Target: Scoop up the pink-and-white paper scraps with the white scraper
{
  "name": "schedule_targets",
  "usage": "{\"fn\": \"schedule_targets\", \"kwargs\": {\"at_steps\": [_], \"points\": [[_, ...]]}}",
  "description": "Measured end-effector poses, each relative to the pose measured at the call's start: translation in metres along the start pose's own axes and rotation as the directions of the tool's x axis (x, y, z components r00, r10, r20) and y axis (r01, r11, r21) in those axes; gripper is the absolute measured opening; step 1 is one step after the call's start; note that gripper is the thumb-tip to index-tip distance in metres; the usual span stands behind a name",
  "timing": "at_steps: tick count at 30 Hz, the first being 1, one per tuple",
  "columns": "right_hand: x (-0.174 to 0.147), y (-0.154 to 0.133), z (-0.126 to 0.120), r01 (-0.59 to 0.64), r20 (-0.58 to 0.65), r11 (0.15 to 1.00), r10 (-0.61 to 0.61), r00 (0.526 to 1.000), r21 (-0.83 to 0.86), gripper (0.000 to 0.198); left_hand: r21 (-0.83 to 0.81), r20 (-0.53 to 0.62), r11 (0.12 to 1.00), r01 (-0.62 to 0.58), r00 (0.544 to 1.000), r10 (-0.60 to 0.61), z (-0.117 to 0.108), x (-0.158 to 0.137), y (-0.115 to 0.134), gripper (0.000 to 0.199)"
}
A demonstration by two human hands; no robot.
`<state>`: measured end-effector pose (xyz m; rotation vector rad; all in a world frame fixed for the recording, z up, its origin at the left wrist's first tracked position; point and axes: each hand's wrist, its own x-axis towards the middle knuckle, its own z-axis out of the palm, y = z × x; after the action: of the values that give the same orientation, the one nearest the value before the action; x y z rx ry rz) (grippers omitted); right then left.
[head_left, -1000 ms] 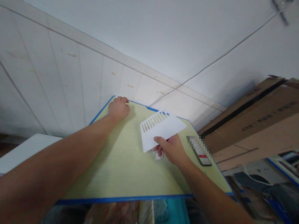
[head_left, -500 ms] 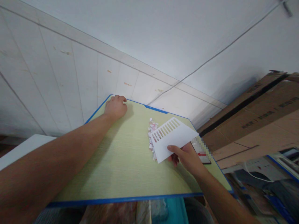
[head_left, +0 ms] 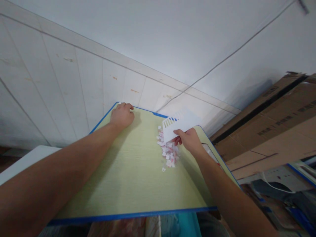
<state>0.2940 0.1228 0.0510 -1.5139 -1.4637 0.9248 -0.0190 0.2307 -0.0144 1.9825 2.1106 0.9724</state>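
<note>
My right hand [head_left: 189,140] pinches a white card [head_left: 172,131] between thumb and fingers. A row of slots runs along its left end. The card is held tilted over a heap of small white and pinkish paper scraps [head_left: 170,153], part of which it hides. My left hand [head_left: 122,116] is closed on the far left corner of the light green table [head_left: 133,171], its fingers bent at the blue edge. A small white bit [head_left: 120,103] shows just beyond those fingers. A flat, dark-edged item [head_left: 209,152] lies at the table's right, partly behind my right forearm.
A white wall [head_left: 98,75] stands right behind the table, with a grey cable [head_left: 207,75] running down it. Large cardboard boxes [head_left: 269,128] lean at the right. Below the front edge is a turquoise container [head_left: 189,225]. A white surface [head_left: 27,159] lies at the left.
My right hand has moved away from me and slightly left with the card, lifting and tilting it. More of the scrap heap shows now. My left hand has stayed in place.
</note>
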Motion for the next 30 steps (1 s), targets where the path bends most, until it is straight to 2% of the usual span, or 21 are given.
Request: {"fn": "schedule_targets", "kwargs": {"at_steps": [5, 9, 12, 14, 17, 21, 25, 30], "points": [[0.044, -0.004, 0.024, -0.036, -0.003, 0.999, 0.036, 0.999, -0.013, 0.014, 0.011, 0.001, 1.000, -0.014, 1.000, 0.014, 0.002, 0.003, -0.004, 0.049], [0.049, 0.005, 0.034, -0.031, 0.023, 0.999, 0.032, 0.999, -0.036, 0.010, 0.021, 0.000, 0.999, -0.030, 1.000, 0.030, 0.004, 0.005, -0.007, 0.050], [0.025, 0.013, 0.022, 0.020, -0.029, 0.999, -0.021, 0.999, -0.038, 0.019, 0.019, 0.008, 0.999, -0.028, 1.000, 0.028, 0.004, 0.005, -0.007, 0.049], [-0.005, 0.021, 0.007, 0.062, -0.058, 0.998, -0.064, 0.996, -0.024, 0.025, 0.021, 0.009, 0.999, -0.029, 1.000, 0.028, 0.004, 0.005, -0.006, 0.049], [-0.060, 0.039, -0.011, 0.199, -0.049, 0.980, -0.198, 0.979, 0.026, 0.027, 0.024, 0.010, 0.999, -0.038, 0.999, 0.038, 0.004, 0.004, -0.003, 0.048], [-0.117, 0.059, -0.018, 0.128, -0.010, 0.990, -0.128, 0.992, 0.057, 0.028, 0.051, 0.016, 0.997, -0.055, 0.998, 0.054, 0.004, 0.003, -0.002, 0.046], [-0.134, 0.065, -0.015, 0.086, -0.075, 0.996, -0.085, 0.994, 0.012, 0.038, 0.058, 0.011, 0.995, -0.081, 0.997, 0.080, 0.005, 0.001, 0.001, 0.047], [-0.132, 0.071, -0.014, 0.123, -0.043, 0.992, -0.123, 0.991, -0.019, 0.044, 0.076, 0.006, 0.985, -0.155, 0.988, 0.155, 0.006, -0.004, 0.008, 0.047]]}}
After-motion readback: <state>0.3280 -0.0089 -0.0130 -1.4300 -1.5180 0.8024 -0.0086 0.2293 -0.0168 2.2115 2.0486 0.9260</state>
